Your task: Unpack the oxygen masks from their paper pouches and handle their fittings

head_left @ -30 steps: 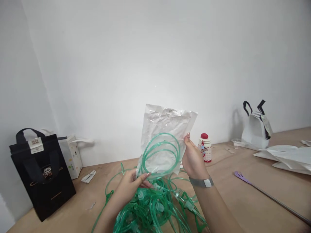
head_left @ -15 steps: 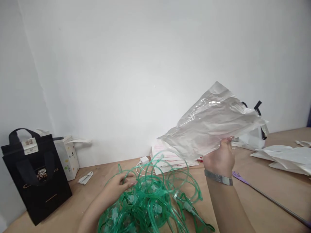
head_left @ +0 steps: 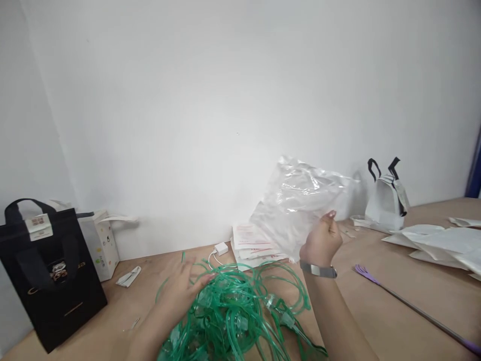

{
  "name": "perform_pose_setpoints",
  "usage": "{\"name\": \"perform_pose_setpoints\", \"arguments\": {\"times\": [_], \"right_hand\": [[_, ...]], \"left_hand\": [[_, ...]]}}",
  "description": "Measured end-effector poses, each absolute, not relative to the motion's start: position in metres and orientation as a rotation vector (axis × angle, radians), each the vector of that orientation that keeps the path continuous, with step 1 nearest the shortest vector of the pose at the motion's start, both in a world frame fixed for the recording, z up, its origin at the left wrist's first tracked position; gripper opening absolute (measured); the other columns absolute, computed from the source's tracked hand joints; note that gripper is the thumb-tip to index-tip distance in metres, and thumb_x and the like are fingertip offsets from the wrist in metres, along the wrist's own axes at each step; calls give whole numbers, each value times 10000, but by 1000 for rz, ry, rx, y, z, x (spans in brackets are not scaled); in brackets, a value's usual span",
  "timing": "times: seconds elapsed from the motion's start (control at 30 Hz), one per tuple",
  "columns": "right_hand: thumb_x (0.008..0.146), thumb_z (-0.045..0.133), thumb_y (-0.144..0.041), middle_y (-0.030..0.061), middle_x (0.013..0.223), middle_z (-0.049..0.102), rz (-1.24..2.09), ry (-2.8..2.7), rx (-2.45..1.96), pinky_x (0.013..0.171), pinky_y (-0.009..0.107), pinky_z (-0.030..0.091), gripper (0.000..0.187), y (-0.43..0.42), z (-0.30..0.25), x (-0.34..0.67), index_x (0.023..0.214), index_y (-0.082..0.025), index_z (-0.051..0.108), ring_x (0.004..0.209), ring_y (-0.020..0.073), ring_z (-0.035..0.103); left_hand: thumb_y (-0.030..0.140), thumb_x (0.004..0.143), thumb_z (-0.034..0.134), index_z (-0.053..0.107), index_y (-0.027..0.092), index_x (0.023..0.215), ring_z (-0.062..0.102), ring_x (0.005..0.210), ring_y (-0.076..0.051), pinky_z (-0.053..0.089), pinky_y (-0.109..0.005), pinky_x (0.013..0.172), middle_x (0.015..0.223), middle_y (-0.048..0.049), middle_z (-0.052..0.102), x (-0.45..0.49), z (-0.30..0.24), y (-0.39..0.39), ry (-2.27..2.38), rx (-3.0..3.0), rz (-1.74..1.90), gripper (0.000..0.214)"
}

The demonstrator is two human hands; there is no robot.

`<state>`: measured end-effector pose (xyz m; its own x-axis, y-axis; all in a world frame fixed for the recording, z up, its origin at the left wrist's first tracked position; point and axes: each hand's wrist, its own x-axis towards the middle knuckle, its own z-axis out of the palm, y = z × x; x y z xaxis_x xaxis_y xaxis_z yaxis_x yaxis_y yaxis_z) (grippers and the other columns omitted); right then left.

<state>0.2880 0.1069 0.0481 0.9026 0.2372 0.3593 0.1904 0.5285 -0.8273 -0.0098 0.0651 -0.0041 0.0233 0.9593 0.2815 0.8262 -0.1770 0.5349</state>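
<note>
Tubing [head_left: 233,301] lies tangled beside the spread left hand [head_left: 181,287], its loose loops liable to snag fingers; the right hand [head_left: 322,241] pinches a bag [head_left: 296,195].

I'm seeing bright green throughout the tubing [head_left: 231,288]. The pouch [head_left: 300,193] in my right hand [head_left: 322,241] is showing translucent white; my wristband [head_left: 327,271] is reading grey. Surface [head_left: 409,346] is appearing plain brown. Black carrier [head_left: 48,311] is bearing gold lettering; papers [head_left: 255,244], red print on white; grey rod [head_left: 417,312] is sporting purple prongs [head_left: 363,272].
</note>
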Motion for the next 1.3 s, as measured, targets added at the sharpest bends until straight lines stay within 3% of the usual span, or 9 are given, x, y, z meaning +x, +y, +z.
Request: {"name": "perform_pose_setpoints", "arguments": {"times": [0.23, 0.43, 0.53, 0.63, 0.77, 0.9, 1.0, 1.13, 1.3], "right_hand": [[934, 275, -306, 56, 1327, 504, -160, -1582, -1272, 1082, 464, 153, 402, 166, -9, 269, 1253, -239, 509, 1249, 204, 400], [802, 569, -410, 137, 1353, 462, 28, -2004, -1473, 1004, 650, 124, 448, 188, -39, 265, 1219, -247, 558, 1286, 369, 323], [842, 496, -462, 152, 1444, 316, 107, -2129, -1427, 1067, 559, 113, 628, 146, -40, 253, 1392, -208, 329, 1345, 307, 226], [827, 460, -567, 95, 1415, 388, 305, -2320, -1256, 1062, 381, 287, 671, 81, -45, 234, 1399, -247, 314, 1295, 229, 356], [651, 627, -634, 120, 1508, 126, 615, -2440, -1242, 1078, 527, 176, 957, 21, -56, 209, 1427, -277, 196, 1362, 349, 136], [700, 644, -420, 151, 1502, 143, 561, -2406, -1342, 1087, 499, 165, 840, 16, -60, 196, 1419, -253, 243, 1366, 330, 134], [659, 665, -312, 147, 1499, 162, 598, -2462, -1276, 1087, 473, 193, 841, 21, -59, 189, 1406, -256, 283, 1362, 319, 164], [767, 577, -362, 108, 1500, 179, 600, -2483, -1171, 1091, 446, 216, 683, 20, -67, 166, 1393, -271, 320, 1361, 288, 190], [914, 324, -410, 151, 1486, 194, 303, -2303, -1350, 1071, 539, 196, 543, 39, -93, 107, 1415, -204, 281, 1352, 322, 201]], "left_hand": [[696, 773, 334, 309, 273, 1384, 187, 1368, -314, 114, -583, 1069, 1464, -89, 300, 49, -33, 51, 1683, 2364, 368, 744], [693, 766, 360, 227, 310, 1386, 178, 1367, -307, 140, -574, 1073, 1482, -43, 220, 16, -41, 26, 1726, 2454, 281, 741], [553, 769, 503, 238, 294, 1367, 216, 1340, -361, 198, -621, 1026, 1463, -94, 219, -4, -68, 8, 1988, 2459, 172, 704], [261, 864, 374, 252, 305, 1347, 264, 1320, -338, 283, -612, 977, 1442, -121, 248, -10, -97, -6, 2384, 2422, 272, 501], [197, 856, 356, 211, 316, 1345, 236, 1329, -335, 289, -621, 972, 1446, -93, 243, -5, -106, -8, 2425, 2483, 287, 523], [361, 747, 577, 117, 301, 1356, 134, 1345, -378, 339, -603, 956, 1464, -38, 174, -14, -101, 2, 2113, 2553, 153, 766], [218, 785, 536, 34, 320, 1348, 166, 1347, -329, 381, -498, 975, 1465, -33, 188, -34, -117, 4, 2065, 2594, 253, 762], [172, 849, 478, -126, 257, 1349, 173, 1349, -300, 305, -477, 1035, 1448, -126, 247, -60, -152, 0, 2050, 2750, 584, 789], [196, 843, 503, -27, 267, 1388, 135, 1356, -334, 297, -497, 1034, 1464, -135, 242, -63, -162, 1, 2115, 2709, 658, 763]]}}
